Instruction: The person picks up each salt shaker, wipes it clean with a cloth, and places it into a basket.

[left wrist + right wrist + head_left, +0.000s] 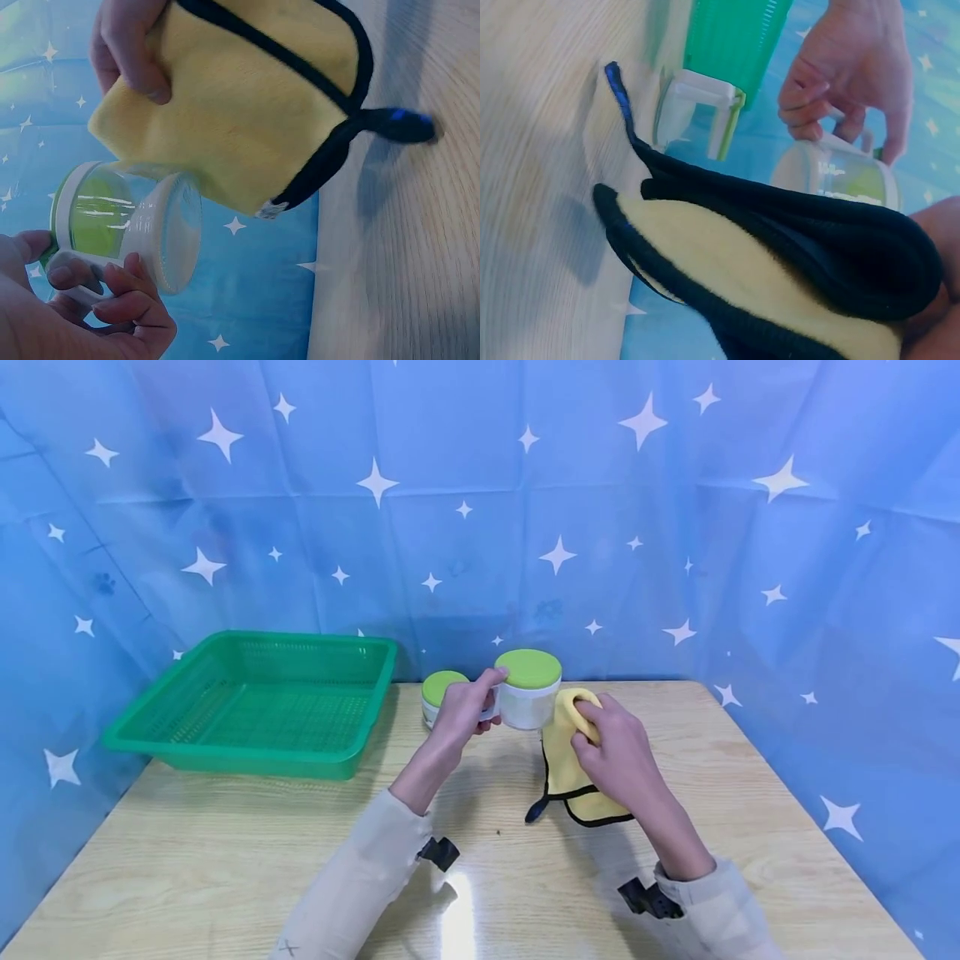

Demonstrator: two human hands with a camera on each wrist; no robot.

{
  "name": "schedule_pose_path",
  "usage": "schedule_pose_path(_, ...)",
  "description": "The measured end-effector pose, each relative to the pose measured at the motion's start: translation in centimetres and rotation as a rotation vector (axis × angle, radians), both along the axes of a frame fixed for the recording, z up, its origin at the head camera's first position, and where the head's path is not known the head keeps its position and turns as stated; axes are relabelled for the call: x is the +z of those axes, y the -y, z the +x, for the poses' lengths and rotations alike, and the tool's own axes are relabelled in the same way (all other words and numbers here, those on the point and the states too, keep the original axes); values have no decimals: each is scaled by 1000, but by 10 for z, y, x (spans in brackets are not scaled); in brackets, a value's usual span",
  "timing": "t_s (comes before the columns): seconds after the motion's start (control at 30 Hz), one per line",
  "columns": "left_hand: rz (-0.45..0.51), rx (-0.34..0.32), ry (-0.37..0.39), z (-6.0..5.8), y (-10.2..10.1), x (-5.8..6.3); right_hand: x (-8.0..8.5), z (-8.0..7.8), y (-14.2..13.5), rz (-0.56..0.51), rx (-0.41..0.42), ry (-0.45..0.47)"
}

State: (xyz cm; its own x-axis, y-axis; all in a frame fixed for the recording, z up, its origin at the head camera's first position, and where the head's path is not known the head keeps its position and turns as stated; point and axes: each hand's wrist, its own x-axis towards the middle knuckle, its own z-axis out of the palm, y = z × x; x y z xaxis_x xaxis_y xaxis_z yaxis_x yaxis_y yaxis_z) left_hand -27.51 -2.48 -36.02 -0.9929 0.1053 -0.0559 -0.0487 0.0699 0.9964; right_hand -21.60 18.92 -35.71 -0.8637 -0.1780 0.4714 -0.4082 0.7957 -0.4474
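My left hand (467,703) grips the handle of a clear jar with a green lid (528,689), lifted above the table. In the left wrist view the jar (135,225) lies across the picture, its white lid ring toward the thumb. My right hand (618,747) pinches a folded yellow cloth (562,760) with dark edging and a dark loop. The cloth hangs right beside the jar; whether they touch I cannot tell. A second green-lidded jar (442,689) stands on the table behind the left hand, partly hidden by it.
A green plastic basket (258,764) with perforated sides sits at the table's back left. The wooden table (225,868) ends at a blue curtain (465,568) with white stars, which also closes off both sides.
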Motion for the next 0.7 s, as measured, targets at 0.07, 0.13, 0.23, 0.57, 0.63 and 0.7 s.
schedule_pose_path(0.07, 13, 4, 8, -1, 0, -1, -1, 0, -2, 18, 11, 22)
schedule_pose_path(0.13, 26, -1, 18, -2, 1, -1, 0, 1, -3, 34, 22, 49)
schedule_pose_path(0.23, 51, -20, 35, -4, 3, -2, 1, 0, -7, 42, 28, 76)
schedule_pose_path(0.57, 93, -51, 61, -6, 3, -3, 7, -1, -17, 22, 21, 96)
schedule_pose_path(0.63, 92, -48, 60, -6, 3, -3, 8, -1, -19, 19, 15, 93)
schedule_pose_path(0.7, 85, -47, 57, -6, 2, -3, 9, 0, -20, 15, 4, 78)
